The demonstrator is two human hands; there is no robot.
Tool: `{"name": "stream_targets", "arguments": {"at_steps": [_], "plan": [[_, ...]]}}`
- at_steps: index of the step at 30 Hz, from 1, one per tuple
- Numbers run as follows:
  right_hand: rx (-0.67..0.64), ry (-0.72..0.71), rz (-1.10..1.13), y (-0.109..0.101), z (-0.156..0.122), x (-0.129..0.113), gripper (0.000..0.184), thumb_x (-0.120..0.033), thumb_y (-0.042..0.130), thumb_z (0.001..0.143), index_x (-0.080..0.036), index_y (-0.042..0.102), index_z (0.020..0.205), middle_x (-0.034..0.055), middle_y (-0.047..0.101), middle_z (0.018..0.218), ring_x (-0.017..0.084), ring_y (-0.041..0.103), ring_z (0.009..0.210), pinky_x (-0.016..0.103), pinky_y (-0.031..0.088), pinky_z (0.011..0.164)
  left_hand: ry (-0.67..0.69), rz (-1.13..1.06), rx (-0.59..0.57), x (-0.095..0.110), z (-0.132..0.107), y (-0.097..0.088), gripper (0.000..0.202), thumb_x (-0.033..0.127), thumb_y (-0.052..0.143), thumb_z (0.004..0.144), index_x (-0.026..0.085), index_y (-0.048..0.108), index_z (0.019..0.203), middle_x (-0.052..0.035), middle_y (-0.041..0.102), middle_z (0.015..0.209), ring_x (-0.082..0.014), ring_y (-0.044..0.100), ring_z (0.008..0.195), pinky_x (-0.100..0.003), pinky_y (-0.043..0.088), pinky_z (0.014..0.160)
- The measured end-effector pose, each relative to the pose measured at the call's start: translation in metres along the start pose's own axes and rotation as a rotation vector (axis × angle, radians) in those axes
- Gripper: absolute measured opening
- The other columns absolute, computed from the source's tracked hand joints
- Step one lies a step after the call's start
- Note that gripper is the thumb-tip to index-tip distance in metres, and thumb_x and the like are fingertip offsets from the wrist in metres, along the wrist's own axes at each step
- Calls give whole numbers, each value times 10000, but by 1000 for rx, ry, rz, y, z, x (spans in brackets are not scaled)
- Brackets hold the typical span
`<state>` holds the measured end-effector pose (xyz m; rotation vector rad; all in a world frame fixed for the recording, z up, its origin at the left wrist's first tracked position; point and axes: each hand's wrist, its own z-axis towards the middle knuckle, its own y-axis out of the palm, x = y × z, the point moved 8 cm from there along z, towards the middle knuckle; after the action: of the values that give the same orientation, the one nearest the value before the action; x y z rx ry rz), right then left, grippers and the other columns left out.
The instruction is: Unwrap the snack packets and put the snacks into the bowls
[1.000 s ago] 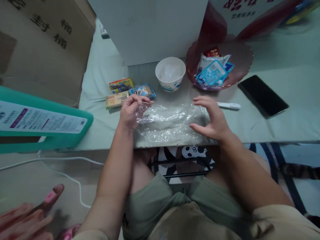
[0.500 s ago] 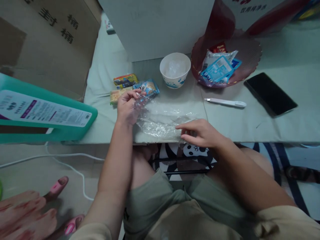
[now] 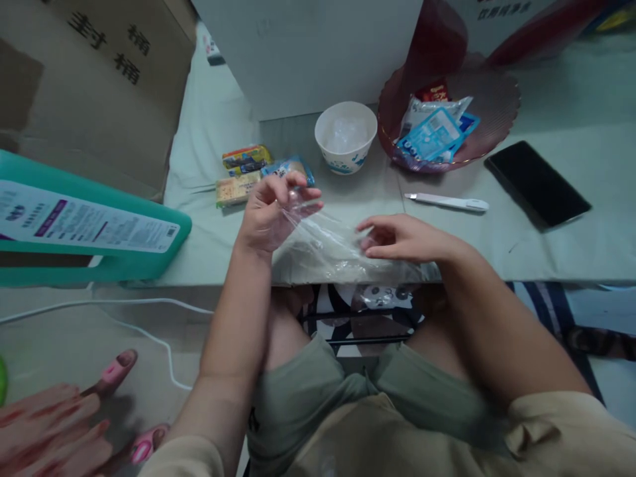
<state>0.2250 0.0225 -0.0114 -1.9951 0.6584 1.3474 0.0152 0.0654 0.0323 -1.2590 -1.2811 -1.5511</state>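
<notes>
Thin, crinkled clear plastic film (image 3: 328, 242) stretches between my two hands over the table's front edge, and part of it hangs below the edge. My left hand (image 3: 278, 212) has its fingers curled into one end, with film drawn across the palm and fingers. At the other end, my right hand (image 3: 402, 238) has bent fingers in the film; the exact grip is partly hidden. Just beyond my left hand lie a blue snack packet (image 3: 291, 169), partly covered by the fingers, a pale wrapped snack (image 3: 238, 189) and a yellow packet (image 3: 247, 159).
A white paper bowl (image 3: 346, 159) holds something clear. Behind it stands a large white box (image 3: 318, 59). A pink glass bowl (image 3: 501, 126) contains several packets. A white-handled tool (image 3: 447, 202) and black phone (image 3: 539, 185) lie right. At left are a green jug (image 3: 99, 258) and carton (image 3: 99, 99).
My left hand has turned and its fingers have spread apart more within the film. My right hand has risen slightly, fingers bent, and the film is drawn tighter between the hands.
</notes>
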Motion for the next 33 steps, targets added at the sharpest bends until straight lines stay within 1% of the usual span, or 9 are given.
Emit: {"name": "stream_targets", "arguments": {"at_steps": [2,5,9,13,17,21,25,29,33], "plan": [[16,13,-18,4,-1,2,300,-474,707,805,-201,698,929,15,700,722,153,613,658,302,476,622,-24,32,31,-2,2,-7,537,517,914,660,327,643,1082,4,688,1270,-269,686,1246,-412,622,977],[147,-23,-1,-2,-6,1,256,-444,658,818,-200,639,744,-22,584,593,113,504,564,276,382,547,-213,124,1,-22,2,-14,739,461,926,637,285,602,1278,-71,707,1269,-262,727,1154,-407,611,976],[249,-9,36,-12,-14,6,260,-456,673,804,-210,618,743,-29,563,565,113,487,529,270,353,506,-435,338,-38,-49,-2,-22,424,361,907,649,166,714,972,-81,763,885,-208,751,786,-318,605,701],[265,33,76,-18,-22,14,249,-447,694,826,-223,603,763,-66,481,497,93,398,450,252,272,441,-217,378,84,-37,9,-28,184,277,847,717,186,705,790,-22,706,699,-159,701,657,-270,559,625],[285,39,122,-22,-26,13,256,-435,733,806,-228,588,765,-77,426,501,81,342,437,248,235,426,-75,175,273,-24,14,-39,278,297,873,720,221,661,882,-3,730,776,-128,705,679,-242,571,660],[400,75,157,-29,-26,14,277,-446,730,813,-233,557,770,-70,442,513,83,355,429,249,239,422,-277,20,207,-41,11,-30,388,456,836,765,247,609,1002,-28,760,857,-168,745,744,-278,602,669],[497,130,181,-34,-26,20,276,-451,700,854,-245,527,790,-73,437,478,94,358,393,250,220,404,-375,94,136,-55,7,-23,527,290,856,712,252,562,1147,-39,764,883,-185,744,724,-297,598,666],[424,139,175,-29,-25,24,269,-433,705,869,-237,548,772,-62,478,485,95,399,394,244,266,393,-216,44,360,-50,10,-36,547,256,814,744,288,518,1202,-26,758,950,-165,748,788,-277,595,748],[278,98,235,-18,-23,25,339,-483,776,819,-240,548,761,-21,627,591,119,531,463,260,388,421,-336,-100,258,-64,6,-14,685,440,815,770,345,443,1337,-75,752,1093,-222,769,895,-366,614,838]]}}
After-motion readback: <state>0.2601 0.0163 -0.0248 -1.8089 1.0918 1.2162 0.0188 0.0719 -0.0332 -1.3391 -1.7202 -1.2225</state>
